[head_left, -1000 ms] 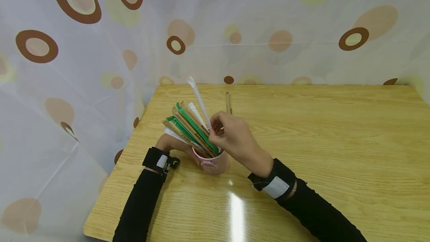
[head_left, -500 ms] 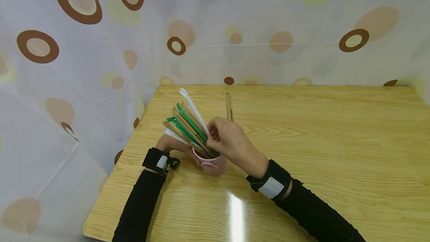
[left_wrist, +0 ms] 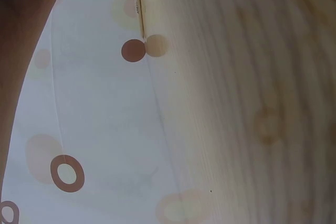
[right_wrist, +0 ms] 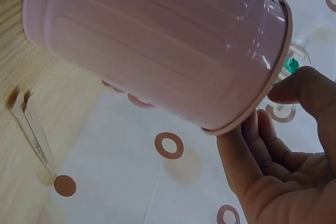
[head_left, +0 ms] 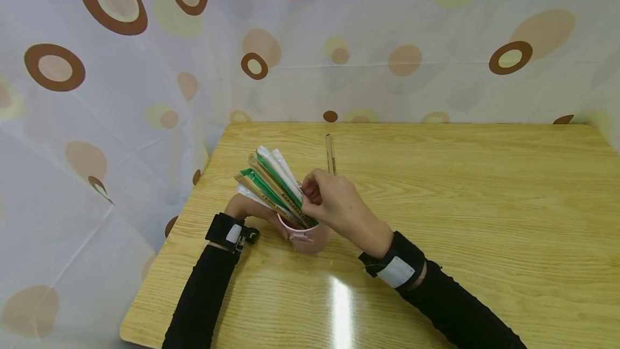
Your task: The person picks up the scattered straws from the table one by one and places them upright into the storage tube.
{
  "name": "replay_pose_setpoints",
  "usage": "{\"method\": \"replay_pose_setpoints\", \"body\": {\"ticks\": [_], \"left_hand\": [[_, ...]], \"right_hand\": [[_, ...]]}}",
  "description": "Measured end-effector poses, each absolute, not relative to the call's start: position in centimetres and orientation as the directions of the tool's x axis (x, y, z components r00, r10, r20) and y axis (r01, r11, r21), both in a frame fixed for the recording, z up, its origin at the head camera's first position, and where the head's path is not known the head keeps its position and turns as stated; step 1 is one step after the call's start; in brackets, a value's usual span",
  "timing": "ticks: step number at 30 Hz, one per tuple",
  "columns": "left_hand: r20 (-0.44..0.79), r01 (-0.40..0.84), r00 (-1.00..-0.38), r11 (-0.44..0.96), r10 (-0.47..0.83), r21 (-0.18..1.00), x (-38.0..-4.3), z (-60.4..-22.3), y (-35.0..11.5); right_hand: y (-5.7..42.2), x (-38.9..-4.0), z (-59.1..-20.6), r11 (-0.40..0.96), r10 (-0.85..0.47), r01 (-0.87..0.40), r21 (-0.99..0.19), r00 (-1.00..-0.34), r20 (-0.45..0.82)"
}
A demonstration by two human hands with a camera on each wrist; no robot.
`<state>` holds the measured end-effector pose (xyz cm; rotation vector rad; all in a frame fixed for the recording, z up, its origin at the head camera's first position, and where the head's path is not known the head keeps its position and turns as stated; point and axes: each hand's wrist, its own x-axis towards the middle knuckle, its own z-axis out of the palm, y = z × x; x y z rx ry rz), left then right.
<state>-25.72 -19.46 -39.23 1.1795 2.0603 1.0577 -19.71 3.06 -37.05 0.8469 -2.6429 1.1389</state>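
Observation:
A pink ribbed cup stands on the table, its side filling much of the right wrist view. Out of it lean several wrapped straws: brown, green and white. My left hand holds the cup from its left side, its fingers partly hidden behind it. Over the rim my right hand pinches a white wrapped straw that stands among the others, its lower part hidden. In the right wrist view, the thumb and curled fingers lie right at the rim.
Behind the right hand a brown wrapped straw lies on the wooden table; the right wrist view shows two brown wrapper ends there. A patterned cloth hangs at the table's back and left. Black straps circle both wrists.
The white straw in my right hand has come down into the cup, its top now level with the other straws. My left hand and the cup have stayed put.

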Motion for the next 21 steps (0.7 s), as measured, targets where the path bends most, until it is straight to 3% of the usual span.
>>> {"method": "replay_pose_setpoints", "body": {"ticks": [11,21], "left_hand": [[0.036,0.538,-0.456,0.243,0.889,0.807,-25.7,-39.1,-19.4],[0.031,0.565,-0.507,0.305,0.861,0.766,-25.6,-38.7,-19.4]], "right_hand": [[4.5,-21.0,-36.6,0.548,-0.356,-0.491,-0.677,-0.869,0.343],[7.1,-24.7,-38.1,0.622,-0.271,-0.439,-0.649,-0.898,0.347]]}}
